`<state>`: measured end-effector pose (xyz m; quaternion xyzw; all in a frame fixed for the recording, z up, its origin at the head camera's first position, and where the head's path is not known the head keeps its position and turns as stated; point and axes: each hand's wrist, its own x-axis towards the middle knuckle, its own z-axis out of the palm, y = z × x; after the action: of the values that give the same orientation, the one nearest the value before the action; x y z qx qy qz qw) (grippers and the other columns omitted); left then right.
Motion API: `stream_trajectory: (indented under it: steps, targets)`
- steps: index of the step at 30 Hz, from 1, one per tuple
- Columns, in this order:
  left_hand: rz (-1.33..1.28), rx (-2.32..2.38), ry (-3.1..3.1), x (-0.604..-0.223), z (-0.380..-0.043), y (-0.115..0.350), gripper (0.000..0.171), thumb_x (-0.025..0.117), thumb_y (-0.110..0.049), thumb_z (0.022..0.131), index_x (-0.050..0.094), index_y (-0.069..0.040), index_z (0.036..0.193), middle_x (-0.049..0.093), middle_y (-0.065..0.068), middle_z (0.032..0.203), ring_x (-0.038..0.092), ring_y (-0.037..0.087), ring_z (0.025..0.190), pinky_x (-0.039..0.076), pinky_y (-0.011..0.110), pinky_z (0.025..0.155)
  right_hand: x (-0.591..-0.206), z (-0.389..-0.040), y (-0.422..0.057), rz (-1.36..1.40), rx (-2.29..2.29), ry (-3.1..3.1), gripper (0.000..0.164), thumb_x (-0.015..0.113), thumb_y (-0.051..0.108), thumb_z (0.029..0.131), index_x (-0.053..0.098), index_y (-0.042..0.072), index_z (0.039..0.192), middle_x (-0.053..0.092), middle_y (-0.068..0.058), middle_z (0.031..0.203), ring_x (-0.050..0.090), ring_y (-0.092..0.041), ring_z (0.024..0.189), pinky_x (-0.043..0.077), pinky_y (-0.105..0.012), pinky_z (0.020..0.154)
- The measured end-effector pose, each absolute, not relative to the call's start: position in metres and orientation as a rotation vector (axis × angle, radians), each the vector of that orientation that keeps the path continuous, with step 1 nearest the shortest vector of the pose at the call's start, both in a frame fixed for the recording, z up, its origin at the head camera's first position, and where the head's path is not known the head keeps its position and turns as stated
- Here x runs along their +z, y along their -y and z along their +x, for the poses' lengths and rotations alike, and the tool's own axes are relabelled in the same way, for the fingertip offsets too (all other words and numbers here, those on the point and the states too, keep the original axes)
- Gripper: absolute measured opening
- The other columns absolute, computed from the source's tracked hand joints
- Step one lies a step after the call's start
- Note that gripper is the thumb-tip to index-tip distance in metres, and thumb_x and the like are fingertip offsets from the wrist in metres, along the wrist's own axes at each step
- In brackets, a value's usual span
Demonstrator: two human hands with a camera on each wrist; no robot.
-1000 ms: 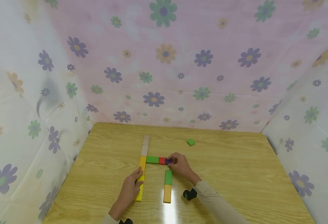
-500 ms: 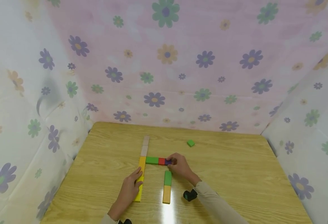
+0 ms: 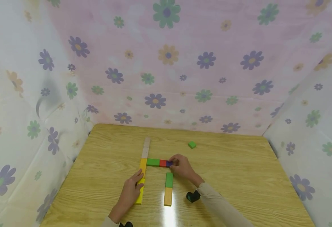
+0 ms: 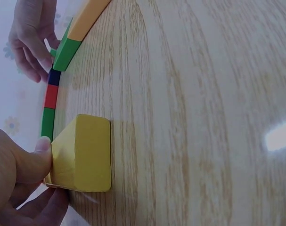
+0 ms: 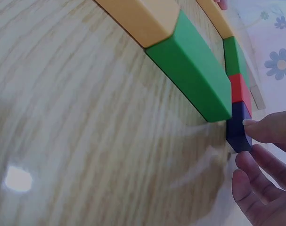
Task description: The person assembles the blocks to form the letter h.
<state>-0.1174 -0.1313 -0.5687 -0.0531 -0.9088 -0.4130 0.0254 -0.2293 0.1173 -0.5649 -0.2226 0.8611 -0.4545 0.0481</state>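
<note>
My left hand point(image 3: 129, 190) grips the yellow block point(image 4: 92, 153) at the near end of a long row, thumb on one side and fingers on the other. Beyond it in that row lie an orange-yellow block point(image 3: 143, 164) and two pale wooden blocks point(image 3: 145, 152). A green block point(image 3: 153, 162), a red block point(image 3: 162, 163) and a dark blue block point(image 5: 237, 126) run rightward from the row, end to end. At their right end my right hand point(image 3: 183, 167) pinches the dark blue block between thumb and fingers.
Nearer the front, a second green block point(image 3: 169, 180) meets a light orange block point(image 3: 168, 197) end to end. One small green block point(image 3: 192, 144) lies at the back of the wooden table point(image 3: 234, 164). Flowered cloth point(image 3: 183, 78) hangs behind and at both sides.
</note>
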Motion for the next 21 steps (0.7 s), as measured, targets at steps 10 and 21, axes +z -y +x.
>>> stream_trajectory:
  steps: [10, 21]
  targets:
    - [-0.172, -1.270, 2.809, -0.570, -0.118, 0.133, 0.043, 0.068, 0.003, 0.083, 0.057, 0.009, 0.124, 0.047, 0.016, 0.139, 0.047, 0.035, 0.124, 0.047, 0.040, 0.092, -0.552, -0.236, -0.126, -0.668, -1.371, -2.687, 0.018, 0.071, -0.006, 0.079, 0.067, 0.000, 0.096, 0.063, -0.013, 0.098, 0.059, -0.021, 0.074, 0.049, -0.023, 0.059]
    - [-0.184, -1.284, 2.787, -0.569, -0.116, 0.133, 0.044, 0.068, 0.005, 0.082, 0.057, 0.011, 0.123, 0.048, 0.019, 0.138, 0.048, 0.036, 0.123, 0.048, 0.040, 0.091, -0.544, -0.249, -0.140, -0.621, -1.330, -2.783, 0.024, 0.071, -0.005, 0.079, 0.066, -0.001, 0.103, 0.062, -0.013, 0.104, 0.061, -0.024, 0.076, 0.053, -0.030, 0.059]
